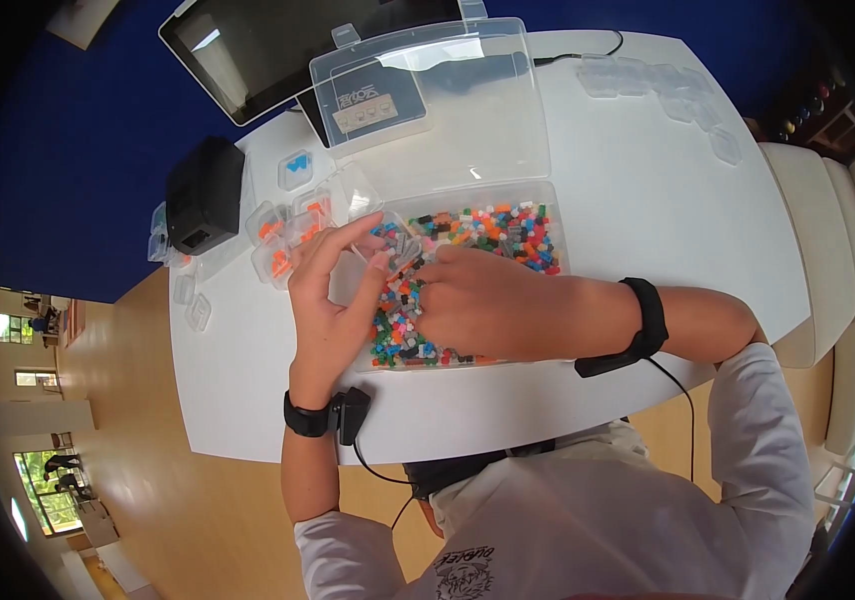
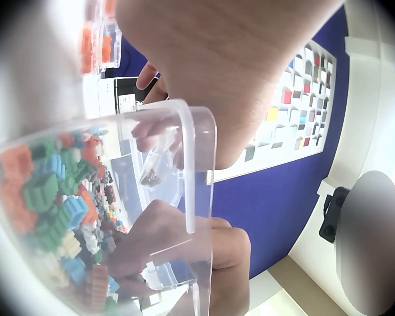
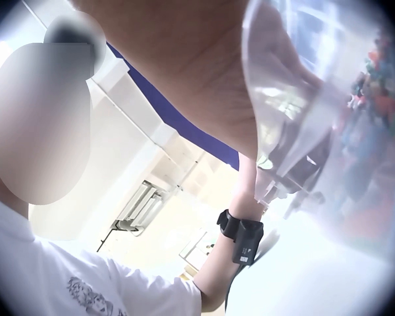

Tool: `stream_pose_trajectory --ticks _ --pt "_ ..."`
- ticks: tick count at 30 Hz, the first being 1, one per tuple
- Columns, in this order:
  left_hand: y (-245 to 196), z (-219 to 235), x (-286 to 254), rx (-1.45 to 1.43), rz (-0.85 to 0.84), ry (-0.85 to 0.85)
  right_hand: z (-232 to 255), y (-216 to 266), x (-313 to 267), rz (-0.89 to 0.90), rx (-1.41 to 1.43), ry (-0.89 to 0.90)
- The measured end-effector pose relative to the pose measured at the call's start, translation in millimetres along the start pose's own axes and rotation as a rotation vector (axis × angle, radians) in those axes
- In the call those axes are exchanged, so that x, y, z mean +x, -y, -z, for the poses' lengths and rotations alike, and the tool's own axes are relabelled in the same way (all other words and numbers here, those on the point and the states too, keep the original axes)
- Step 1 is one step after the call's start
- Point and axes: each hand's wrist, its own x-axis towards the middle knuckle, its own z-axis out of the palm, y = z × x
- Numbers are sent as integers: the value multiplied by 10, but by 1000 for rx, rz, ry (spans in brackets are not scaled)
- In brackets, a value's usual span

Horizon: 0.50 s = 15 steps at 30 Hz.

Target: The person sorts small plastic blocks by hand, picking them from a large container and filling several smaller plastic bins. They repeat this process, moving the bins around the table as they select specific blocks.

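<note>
In the head view, the left hand (image 1: 333, 300) pinches a small clear box (image 1: 406, 250) with grey pieces between thumb and fingers, over the left part of a large clear bin (image 1: 561, 235). Mixed small coloured bricks (image 1: 518, 235) fill that bin. The right hand (image 1: 498, 305) is bent down over the bricks beside the small box; its fingertips are hidden. Through the bin's clear wall, the left wrist view shows the right hand (image 2: 227, 253) below the small box (image 2: 159, 164). The right wrist view has the right palm (image 3: 184, 66) close up, its grip unseen.
Behind the bin stands its raised clear lid (image 1: 493, 130), with a white-edged box (image 1: 378, 110) and a monitor (image 1: 248, 60) nearby. Small boxes with orange pieces (image 1: 273, 235) lie left, beside a black device (image 1: 206, 195). Empty clear boxes (image 1: 633, 78) sit at the back right.
</note>
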Motion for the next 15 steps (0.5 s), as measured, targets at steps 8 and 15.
stream_pose_trajectory --ticks 8,15 --pt "40 -23 1 -16 11 -14 -15 18 -2 -72 -5 8" --pt "67 -19 -9 -19 -11 -5 43 40 23 -86 -34 137"
